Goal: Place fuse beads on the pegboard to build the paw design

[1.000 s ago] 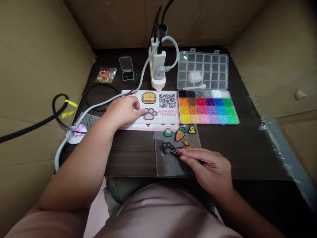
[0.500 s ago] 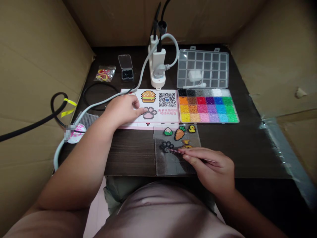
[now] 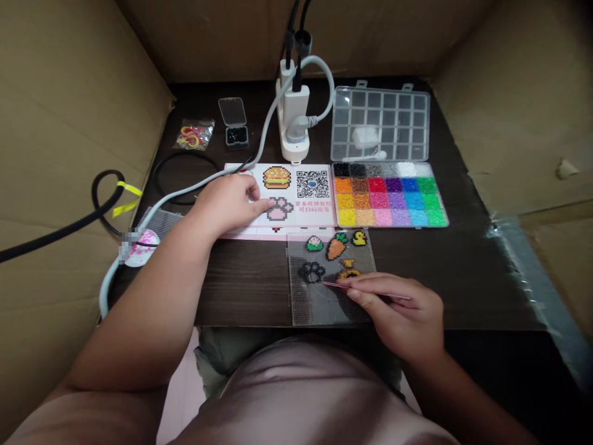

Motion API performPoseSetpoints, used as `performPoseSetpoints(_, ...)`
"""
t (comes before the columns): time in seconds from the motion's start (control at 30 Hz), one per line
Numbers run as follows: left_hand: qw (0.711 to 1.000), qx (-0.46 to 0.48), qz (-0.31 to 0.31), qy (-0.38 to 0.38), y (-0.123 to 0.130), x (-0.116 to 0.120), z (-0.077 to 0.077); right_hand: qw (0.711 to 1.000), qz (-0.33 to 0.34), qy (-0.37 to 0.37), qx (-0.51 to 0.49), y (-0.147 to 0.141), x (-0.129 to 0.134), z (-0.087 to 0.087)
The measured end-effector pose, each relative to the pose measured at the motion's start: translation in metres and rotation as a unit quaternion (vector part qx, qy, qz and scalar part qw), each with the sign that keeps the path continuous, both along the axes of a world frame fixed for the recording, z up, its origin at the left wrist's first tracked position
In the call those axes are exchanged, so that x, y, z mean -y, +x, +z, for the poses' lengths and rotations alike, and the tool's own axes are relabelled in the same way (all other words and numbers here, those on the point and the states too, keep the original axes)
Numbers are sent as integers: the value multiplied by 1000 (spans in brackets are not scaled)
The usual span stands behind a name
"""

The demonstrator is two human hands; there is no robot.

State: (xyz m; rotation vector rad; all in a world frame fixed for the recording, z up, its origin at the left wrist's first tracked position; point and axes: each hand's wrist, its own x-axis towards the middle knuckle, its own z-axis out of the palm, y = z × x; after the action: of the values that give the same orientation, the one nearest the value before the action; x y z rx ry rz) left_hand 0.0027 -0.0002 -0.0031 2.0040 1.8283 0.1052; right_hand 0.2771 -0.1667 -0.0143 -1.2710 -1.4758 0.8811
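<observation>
The right hand (image 3: 393, 309) pinches slim tweezers (image 3: 365, 289) — tips drawn slightly back from the dark bead paw (image 3: 311, 272) on the pegboard (image 3: 301, 303) — while the left hand (image 3: 229, 204) rests, fingers together, on the pattern card (image 3: 315, 213).

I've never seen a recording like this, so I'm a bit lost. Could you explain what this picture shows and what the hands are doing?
There's no machine here. This single view comes from a camera worn on a person's head, looking down at their own bare hands. The right hand holds tweezers, their tip over a clear pegboard. The pegboard carries bead shapes, including a carrot and a duck. The left hand rests on a printed card showing a burger and a paw. Beside the card sits a tray of beads, sorted by colour. Everything lies on a dark table between cardboard walls.
</observation>
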Motion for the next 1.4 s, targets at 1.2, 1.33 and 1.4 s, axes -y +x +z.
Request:
performPoseSetpoints(1.2,1000,-3,0,0,1,1,2,998,26,55,-1,-1,-2,-3)
performPoseSetpoints(1.33,1000,-5,-1,-7,2,1,3,998,20,54,-2,-1,-2,-3)
performPoseSetpoints(1.4,1000,-6,1,-11,2,1,3,999,17,51,-2,0,-2,-3)
